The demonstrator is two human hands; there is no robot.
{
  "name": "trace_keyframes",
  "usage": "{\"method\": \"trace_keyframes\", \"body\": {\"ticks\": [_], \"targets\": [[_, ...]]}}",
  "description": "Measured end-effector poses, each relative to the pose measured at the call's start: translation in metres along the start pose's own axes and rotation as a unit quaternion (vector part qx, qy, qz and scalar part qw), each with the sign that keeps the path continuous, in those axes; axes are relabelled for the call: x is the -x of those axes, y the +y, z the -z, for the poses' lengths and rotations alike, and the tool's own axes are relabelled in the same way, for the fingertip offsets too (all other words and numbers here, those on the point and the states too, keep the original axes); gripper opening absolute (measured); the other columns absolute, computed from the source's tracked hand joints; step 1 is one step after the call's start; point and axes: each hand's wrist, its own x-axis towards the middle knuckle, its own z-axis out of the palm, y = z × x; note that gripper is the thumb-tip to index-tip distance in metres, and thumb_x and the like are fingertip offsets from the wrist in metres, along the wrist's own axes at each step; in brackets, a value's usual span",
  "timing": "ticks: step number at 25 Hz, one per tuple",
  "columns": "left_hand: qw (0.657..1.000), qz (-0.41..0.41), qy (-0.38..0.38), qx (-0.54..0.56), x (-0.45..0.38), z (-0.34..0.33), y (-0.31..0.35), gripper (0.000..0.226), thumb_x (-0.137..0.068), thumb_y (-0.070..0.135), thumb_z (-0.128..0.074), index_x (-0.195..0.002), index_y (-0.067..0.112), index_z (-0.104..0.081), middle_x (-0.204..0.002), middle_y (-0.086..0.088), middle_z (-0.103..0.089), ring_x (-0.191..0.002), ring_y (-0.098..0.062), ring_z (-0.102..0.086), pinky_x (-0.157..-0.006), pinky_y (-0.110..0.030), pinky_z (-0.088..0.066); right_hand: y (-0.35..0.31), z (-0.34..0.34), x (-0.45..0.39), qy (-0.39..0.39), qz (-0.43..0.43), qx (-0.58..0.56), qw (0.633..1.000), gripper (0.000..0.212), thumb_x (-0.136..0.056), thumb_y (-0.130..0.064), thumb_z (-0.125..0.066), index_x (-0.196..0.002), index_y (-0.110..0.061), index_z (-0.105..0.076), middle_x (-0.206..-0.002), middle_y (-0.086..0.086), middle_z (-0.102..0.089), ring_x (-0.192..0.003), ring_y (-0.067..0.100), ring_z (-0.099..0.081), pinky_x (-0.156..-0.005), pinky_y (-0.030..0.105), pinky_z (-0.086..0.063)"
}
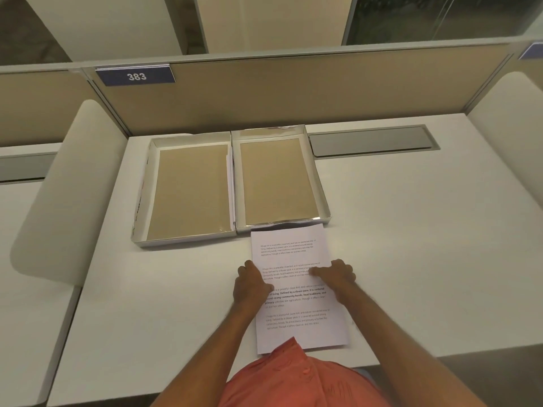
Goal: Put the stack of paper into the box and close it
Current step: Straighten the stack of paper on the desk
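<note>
A stack of white printed paper (296, 318) lies on the white desk in front of me, its far edge touching the box's near wall. My left hand (251, 284) grips the stack's left edge and my right hand (336, 276) grips its right edge, thumbs on top. Behind it sit two open shallow white trays side by side, each with a brown cardboard floor: the box half on the left (188, 189) and the box half on the right (279, 180). Both are empty. Which is base and which is lid I cannot tell.
A beige partition (264, 92) with a "383" label (136, 76) walls off the back of the desk. A grey cable-slot cover (373, 141) sits at the back right. White curved side dividers (67, 183) stand at left and right. The desk front edge (396, 355) is near me.
</note>
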Motion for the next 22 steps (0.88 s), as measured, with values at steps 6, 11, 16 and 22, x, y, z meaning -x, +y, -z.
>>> {"method": "trace_keyframes", "body": {"ticks": [6, 11, 16, 22], "targets": [[1.000, -0.003, 0.000, -0.006, 0.000, 0.001, 0.001, 0.074, -0.084, 0.029, -0.083, -0.138, 0.005, -0.039, -0.135, -0.015, -0.051, -0.122, -0.035, -0.061, -0.094, -0.040, -0.053, -0.004, -0.004, 0.007, -0.001, 0.010, -0.013, 1.000, 0.076, -0.081, -0.029, -0.085, -0.141, -0.008, -0.045, -0.144, 0.015, -0.041, -0.134, 0.035, -0.046, -0.108, 0.048, -0.050], [1.000, -0.004, 0.000, 0.005, 0.001, 0.001, 0.001, 0.073, -0.083, 0.028, -0.084, -0.136, 0.006, -0.039, -0.135, -0.014, -0.052, -0.122, -0.035, -0.061, -0.094, -0.042, -0.055, -0.006, 0.006, -0.002, -0.067, 0.004, -0.140, 0.988, 0.072, -0.082, -0.012, -0.085, -0.138, 0.005, -0.043, -0.135, 0.022, -0.059, -0.120, 0.043, -0.066, -0.098, 0.058, -0.059], [1.000, -0.006, 0.002, 0.010, 0.002, 0.001, 0.000, 0.073, -0.083, 0.027, -0.084, -0.136, 0.006, -0.039, -0.134, -0.014, -0.052, -0.121, -0.035, -0.062, -0.093, -0.041, -0.055, -0.008, 0.016, -0.004, -0.189, -0.027, -0.228, 0.955, 0.047, -0.089, 0.001, -0.076, -0.132, 0.013, -0.062, -0.132, 0.036, -0.066, -0.120, 0.053, -0.066, -0.104, 0.067, -0.051], [1.000, -0.008, 0.003, 0.018, 0.000, 0.000, -0.002, 0.073, -0.082, 0.028, -0.085, -0.136, 0.008, -0.039, -0.132, -0.014, -0.053, -0.119, -0.033, -0.062, -0.090, -0.039, -0.055, -0.006, 0.020, -0.009, -0.181, 0.001, -0.178, 0.967, 0.046, -0.091, 0.008, -0.068, -0.135, 0.013, -0.057, -0.132, 0.034, -0.066, -0.120, 0.051, -0.066, -0.103, 0.066, -0.053]]}}
